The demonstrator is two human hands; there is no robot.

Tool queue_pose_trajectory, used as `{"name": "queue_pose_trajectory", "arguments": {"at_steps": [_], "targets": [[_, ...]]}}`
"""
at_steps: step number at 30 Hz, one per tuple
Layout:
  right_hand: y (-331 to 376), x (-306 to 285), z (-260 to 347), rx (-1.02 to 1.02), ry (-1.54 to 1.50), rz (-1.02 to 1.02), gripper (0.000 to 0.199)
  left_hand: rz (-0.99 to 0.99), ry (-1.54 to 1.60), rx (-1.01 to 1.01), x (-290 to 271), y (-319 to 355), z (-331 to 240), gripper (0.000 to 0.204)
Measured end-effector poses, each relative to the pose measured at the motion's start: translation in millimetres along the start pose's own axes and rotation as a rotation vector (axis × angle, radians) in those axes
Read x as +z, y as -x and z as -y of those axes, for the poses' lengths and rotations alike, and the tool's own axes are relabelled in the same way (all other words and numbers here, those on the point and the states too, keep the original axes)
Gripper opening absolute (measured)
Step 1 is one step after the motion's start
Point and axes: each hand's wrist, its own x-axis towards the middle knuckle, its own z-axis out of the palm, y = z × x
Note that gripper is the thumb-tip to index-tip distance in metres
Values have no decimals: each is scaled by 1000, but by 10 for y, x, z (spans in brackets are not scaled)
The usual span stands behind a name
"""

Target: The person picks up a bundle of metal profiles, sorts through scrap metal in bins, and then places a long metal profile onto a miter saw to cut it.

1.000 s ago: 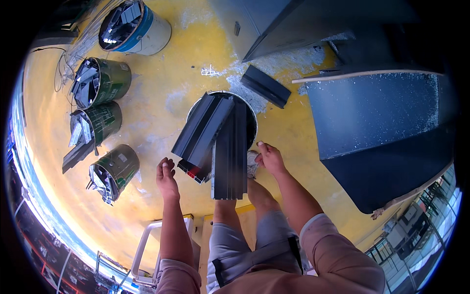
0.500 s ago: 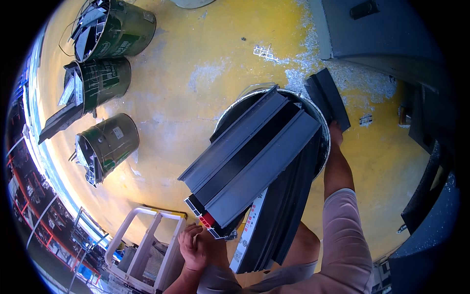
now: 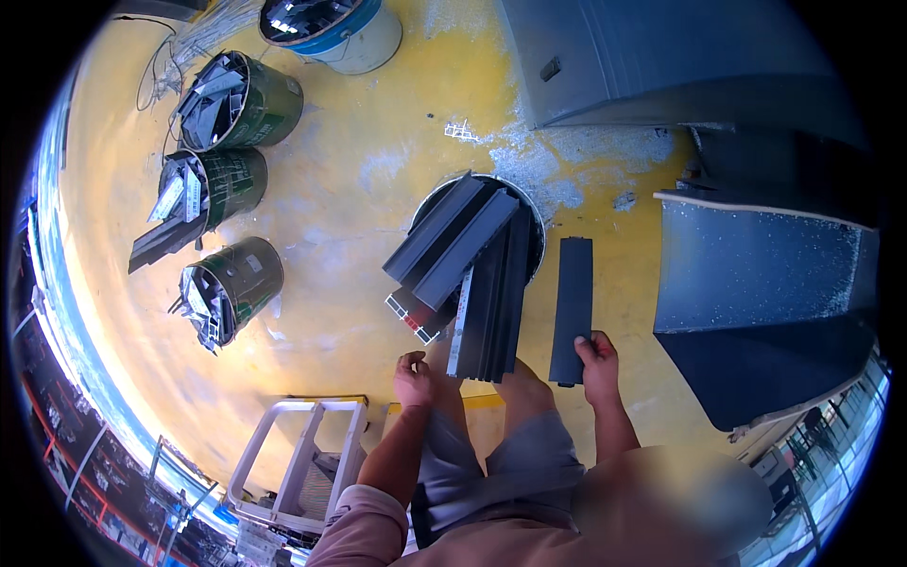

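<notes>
Here the fingers of the right hand [image 3: 599,364] wrap around the near end of a flat dark profile strip [image 3: 572,307], which reaches away from the hand, just right of the round bucket [image 3: 539,236]. The left hand [image 3: 414,376] hovers with its fingers loosely curled, holding nothing, just below the near ends of the dark profile lengths [image 3: 472,274] that jut out of that bucket toward the person. Well left of the bucket, three green cans [image 3: 241,274] stuffed with offcuts lie in a row on the yellow floor [image 3: 350,189]; beyond them stands a blue-and-white pail [image 3: 354,38].
</notes>
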Motion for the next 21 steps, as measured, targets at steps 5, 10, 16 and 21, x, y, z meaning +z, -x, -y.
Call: {"name": "queue_pose_trajectory", "arguments": {"at_steps": [5,10,16,21], "targets": [[575,305,866,144,-269,109,12,-210,479,-70,-831,-451,-77,15],[18,839,1115,278,-88,39,13,-189,264,-15,-1727,-821,120,17],[-262,1234,1126,168,-112,-42,30,31,-126,-30,-2121,-1371,421,21],[-266,1064,832,90,467,-77,46,323,-120,133,-2520,-2236,212,25]]}}
